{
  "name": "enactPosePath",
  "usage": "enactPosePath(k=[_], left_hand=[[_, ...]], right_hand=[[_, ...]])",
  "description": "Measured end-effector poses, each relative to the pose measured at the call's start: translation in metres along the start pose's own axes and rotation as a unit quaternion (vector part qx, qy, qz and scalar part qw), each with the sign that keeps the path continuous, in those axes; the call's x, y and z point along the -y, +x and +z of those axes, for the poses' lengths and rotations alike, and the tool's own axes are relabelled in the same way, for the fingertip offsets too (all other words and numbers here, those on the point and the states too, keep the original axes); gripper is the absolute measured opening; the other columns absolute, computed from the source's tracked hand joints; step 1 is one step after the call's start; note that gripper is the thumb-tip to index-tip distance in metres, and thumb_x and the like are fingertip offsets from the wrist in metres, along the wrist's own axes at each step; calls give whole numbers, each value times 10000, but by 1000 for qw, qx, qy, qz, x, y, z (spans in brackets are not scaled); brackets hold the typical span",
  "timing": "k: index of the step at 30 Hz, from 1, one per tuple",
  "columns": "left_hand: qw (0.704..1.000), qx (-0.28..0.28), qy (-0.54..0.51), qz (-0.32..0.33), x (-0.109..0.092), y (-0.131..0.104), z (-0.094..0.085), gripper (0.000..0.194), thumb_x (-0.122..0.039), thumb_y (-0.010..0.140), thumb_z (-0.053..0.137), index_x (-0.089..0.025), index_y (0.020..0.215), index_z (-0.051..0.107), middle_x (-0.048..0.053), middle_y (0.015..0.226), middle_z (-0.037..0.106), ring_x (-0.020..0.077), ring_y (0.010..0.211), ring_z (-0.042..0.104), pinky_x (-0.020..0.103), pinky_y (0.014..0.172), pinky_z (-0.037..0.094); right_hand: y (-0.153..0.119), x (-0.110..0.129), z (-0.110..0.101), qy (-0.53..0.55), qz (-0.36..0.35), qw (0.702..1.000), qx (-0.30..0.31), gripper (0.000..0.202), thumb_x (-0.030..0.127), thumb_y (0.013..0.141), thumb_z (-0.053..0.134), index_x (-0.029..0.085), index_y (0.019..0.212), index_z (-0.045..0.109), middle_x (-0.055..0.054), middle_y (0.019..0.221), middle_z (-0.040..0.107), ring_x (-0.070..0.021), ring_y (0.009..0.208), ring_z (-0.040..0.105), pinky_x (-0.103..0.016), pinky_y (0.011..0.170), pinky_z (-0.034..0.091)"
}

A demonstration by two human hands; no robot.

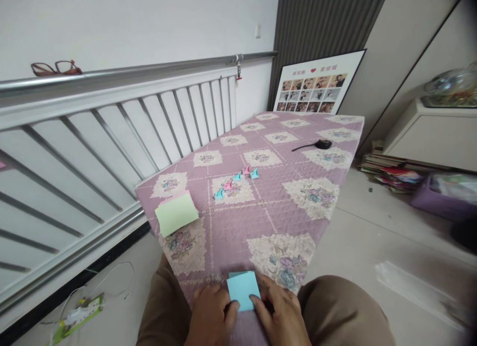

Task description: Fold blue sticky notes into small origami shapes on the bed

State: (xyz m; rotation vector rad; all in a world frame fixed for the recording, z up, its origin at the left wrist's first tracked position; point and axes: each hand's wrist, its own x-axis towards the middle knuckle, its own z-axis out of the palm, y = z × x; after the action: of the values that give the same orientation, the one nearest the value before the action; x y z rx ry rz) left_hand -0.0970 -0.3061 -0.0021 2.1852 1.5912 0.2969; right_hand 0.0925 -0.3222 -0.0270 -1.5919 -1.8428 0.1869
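Observation:
A small light blue piece of paper (243, 289) is at the near end of the cloth-covered table, with a slightly offset layer showing behind its top edge. My left hand (213, 310) has its thumb on the lower left corner, its other fingers curled beside the paper. At the right edge, my right hand (278, 306) pinches the paper, thumb in front and fingers partly hidden behind. Farther up the table lie several small folded paper pieces in blue and pink, among them a pink one (228, 185) and a blue one (254, 173).
A stack of pale green and pink paper sheets (177, 215) lies at the table's left edge. Toward the far right is a black round object with a strap (322, 144). A white radiator (164, 122) runs along the left, and glasses (55, 68) rest on the pipe above.

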Motion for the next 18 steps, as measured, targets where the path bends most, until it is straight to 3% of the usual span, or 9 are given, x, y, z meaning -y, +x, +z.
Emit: enactPosePath(k=[4, 7, 12, 18], left_hand=[[999, -31, 17, -4, -1, 3, 1, 167, -265, 824, 529, -215, 686, 610, -4, 740, 634, 191, 760, 559, 350, 750, 312], [999, -26, 28, -11, -4, 5, -1, 163, -263, 797, 566, -212, 645, 596, -19, 706, 628, 182, 730, 565, 345, 731, 310], [998, -15, 51, -27, -12, 9, -8, 171, -262, 772, 602, -207, 611, 603, -16, 685, 637, 181, 713, 580, 339, 710, 315], [997, 0, 72, -35, -17, 12, -13, 146, -245, 749, 627, -198, 613, 601, -10, 685, 640, 183, 711, 583, 341, 710, 335]], right_hand=[[2, 4, -2, -6, 9, 1000, -27, 321, 374, 868, 516, 210, 1143, 495, -45, 937, 724, -215, 792, 692, -356, 718, 481], [4, 7, -4, 2, 22, 999, -31, 255, 400, 892, 473, 216, 1066, 503, -24, 793, 712, -210, 709, 683, -346, 687, 463], [8, 9, -6, -9, 13, 1000, 13, 111, 315, 904, 452, 245, 868, 530, 4, 742, 673, -185, 690, 650, -322, 694, 404], [13, 14, -9, -37, 2, 998, 41, 138, 227, 876, 446, 258, 804, 560, 13, 754, 680, -197, 724, 636, -321, 682, 344]])
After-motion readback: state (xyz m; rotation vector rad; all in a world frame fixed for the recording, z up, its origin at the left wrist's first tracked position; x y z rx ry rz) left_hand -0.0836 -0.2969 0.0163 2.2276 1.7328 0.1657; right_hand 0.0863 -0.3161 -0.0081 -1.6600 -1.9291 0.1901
